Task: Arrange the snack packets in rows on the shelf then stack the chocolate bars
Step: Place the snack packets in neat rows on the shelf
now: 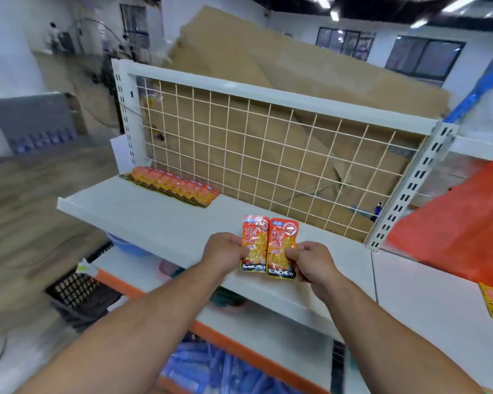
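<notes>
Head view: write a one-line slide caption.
Left hand holds the left packet, right hand the right packet, at the shelf; a packet row lies at its back.

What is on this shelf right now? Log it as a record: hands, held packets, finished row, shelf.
left hand: pinches the left snack packet at its left edge
right hand: pinches the right snack packet near its lower right edge
held packets: side by side, printed faces up, over the shelf's front part
row of packets: overlapping, at the shelf's back left, along the wire grid
shelf: white, bare between row and held packets
</notes>
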A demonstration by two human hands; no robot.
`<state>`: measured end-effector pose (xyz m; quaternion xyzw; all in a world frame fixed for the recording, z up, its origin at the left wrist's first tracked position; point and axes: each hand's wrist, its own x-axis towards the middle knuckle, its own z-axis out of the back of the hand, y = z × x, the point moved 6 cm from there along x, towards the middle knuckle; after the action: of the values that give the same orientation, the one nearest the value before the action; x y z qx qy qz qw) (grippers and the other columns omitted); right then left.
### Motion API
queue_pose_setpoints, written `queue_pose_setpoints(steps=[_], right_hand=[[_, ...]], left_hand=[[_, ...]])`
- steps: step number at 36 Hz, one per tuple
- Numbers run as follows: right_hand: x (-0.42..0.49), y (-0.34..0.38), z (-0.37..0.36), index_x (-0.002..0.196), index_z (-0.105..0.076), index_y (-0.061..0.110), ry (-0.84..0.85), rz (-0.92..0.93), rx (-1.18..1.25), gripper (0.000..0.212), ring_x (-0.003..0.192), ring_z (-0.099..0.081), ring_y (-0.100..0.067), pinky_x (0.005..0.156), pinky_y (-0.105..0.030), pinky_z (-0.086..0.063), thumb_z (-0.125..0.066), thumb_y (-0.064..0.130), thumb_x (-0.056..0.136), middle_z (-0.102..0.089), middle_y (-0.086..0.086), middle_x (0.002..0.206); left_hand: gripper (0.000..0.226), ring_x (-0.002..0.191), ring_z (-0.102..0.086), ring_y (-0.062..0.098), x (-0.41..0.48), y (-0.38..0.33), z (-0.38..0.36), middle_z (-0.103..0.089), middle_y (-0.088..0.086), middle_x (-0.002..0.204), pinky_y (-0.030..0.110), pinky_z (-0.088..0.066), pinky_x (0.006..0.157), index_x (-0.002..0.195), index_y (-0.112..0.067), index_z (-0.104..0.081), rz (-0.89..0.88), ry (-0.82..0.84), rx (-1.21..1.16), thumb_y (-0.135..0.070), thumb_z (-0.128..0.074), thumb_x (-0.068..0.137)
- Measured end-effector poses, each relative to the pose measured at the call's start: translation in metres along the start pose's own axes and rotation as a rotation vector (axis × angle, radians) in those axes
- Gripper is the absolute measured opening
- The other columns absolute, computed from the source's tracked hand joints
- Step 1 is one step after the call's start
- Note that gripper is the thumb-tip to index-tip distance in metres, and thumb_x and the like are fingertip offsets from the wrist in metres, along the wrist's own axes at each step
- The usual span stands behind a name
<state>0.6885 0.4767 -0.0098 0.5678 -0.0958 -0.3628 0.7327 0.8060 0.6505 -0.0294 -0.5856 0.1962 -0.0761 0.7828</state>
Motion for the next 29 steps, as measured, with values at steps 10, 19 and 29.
queue_pose_setpoints(steps=[10, 19, 29], right_hand=[[0.023, 0.024, -0.065, 0.074, -0.056, 0.01, 0.067, 0.012, -0.026, 0.02, 0.044, -0.042, -0.018, 0.045, -0.025, -0.031, -0.064, 0.009, 0.093, -0.052, -0.01, 0.056], [0.079, 0.041, -0.096, 0.071, -0.054, 0.012, 0.108, 0.019, -0.021, 0.023, 0.042, -0.041, -0.017, 0.044, -0.024, -0.029, -0.064, 0.008, 0.091, -0.052, -0.009, 0.055], [0.161, 0.061, -0.118, 0.069, -0.052, 0.014, 0.154, 0.016, -0.047, 0.026, 0.043, -0.041, -0.018, 0.043, -0.024, -0.03, -0.065, 0.01, 0.091, -0.055, -0.011, 0.059]], left_hand=[[0.01, 0.08, -0.07, 0.022, 0.032, 0.017, 0.062, -0.074, 0.007, 0.086, 0.039, -0.058, 0.078, 0.08, -0.014, -0.071, 0.037, -0.072, -0.031, -0.006, -0.075, 0.08], [0.016, 0.077, -0.067, 0.019, 0.088, 0.013, 0.08, -0.073, 0.004, 0.086, 0.037, -0.056, 0.076, 0.078, -0.021, -0.067, 0.038, -0.115, 0.062, -0.012, -0.08, 0.078], [0.02, 0.074, -0.062, 0.02, 0.166, -0.006, 0.089, -0.07, 0.004, 0.09, 0.026, -0.049, 0.066, 0.082, -0.022, -0.065, 0.036, -0.145, 0.155, -0.016, -0.083, 0.076]])
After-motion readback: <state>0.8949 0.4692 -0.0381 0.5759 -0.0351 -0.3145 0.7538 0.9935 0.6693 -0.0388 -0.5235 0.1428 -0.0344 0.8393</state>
